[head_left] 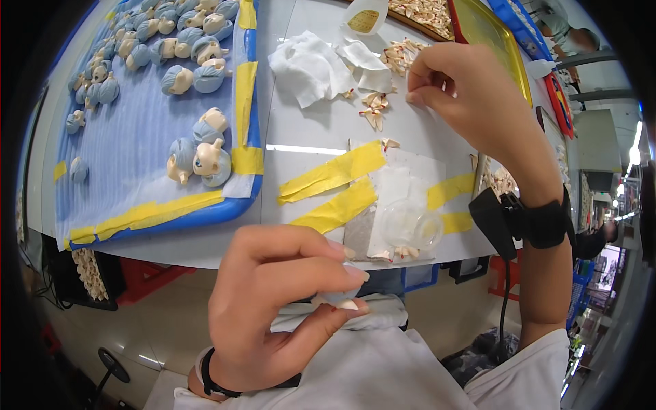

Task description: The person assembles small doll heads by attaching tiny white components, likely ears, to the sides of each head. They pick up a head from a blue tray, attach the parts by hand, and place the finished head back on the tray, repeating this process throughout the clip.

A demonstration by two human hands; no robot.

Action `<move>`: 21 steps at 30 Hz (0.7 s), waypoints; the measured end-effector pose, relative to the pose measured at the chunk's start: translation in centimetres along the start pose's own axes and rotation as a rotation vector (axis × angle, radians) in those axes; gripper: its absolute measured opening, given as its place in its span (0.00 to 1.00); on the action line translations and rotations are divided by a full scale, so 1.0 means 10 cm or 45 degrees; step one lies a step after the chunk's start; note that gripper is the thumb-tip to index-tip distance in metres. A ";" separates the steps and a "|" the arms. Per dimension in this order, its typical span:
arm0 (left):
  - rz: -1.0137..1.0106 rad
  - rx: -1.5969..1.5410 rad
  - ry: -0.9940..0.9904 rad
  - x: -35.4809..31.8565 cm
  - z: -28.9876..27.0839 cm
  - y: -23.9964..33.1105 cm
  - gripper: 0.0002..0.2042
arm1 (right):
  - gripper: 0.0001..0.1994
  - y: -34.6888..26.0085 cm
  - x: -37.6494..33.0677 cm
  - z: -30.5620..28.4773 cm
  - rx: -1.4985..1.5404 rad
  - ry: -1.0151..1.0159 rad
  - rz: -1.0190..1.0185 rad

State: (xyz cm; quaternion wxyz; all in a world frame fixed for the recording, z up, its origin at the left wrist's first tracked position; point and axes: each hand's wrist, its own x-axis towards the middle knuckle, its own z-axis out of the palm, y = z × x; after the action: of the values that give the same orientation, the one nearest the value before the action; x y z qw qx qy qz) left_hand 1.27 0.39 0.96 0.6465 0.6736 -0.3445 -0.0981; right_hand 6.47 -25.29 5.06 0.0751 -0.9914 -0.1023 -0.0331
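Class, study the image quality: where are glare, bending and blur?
Head view: a bright glare strip lies on the white table, whose near edge bows; head view, far right: lamps burn white; head view: the back of the right hand looks slightly blurred.

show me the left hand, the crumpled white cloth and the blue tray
Left hand [244, 307]: head view, its back
Crumpled white cloth [307, 70]: head view, its middle
Blue tray [244, 202]: head view, rim's near right corner
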 end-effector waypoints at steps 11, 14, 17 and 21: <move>-0.085 -0.020 -0.043 -0.09 -0.08 -0.01 0.19 | 0.06 -0.32 -0.91 -0.45 0.325 0.175 0.170; -0.041 -0.050 -0.054 -0.09 -0.06 -0.03 0.19 | 0.06 -0.49 -1.11 -0.41 0.767 0.311 0.357; 0.007 -0.048 -0.084 -0.08 -0.04 -0.02 0.19 | 0.07 -0.50 -1.17 -0.33 0.847 0.401 0.306; 0.030 -0.039 -0.136 -0.09 -0.03 -0.01 0.20 | 0.10 -0.54 -1.14 -0.22 0.810 0.473 0.305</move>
State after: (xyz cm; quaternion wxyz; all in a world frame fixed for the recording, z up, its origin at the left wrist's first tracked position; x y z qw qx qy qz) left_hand 0.86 1.13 0.60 0.6386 0.6533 -0.3849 -0.1315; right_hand -5.89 -22.65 7.13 0.3995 -0.9006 0.0245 -0.1696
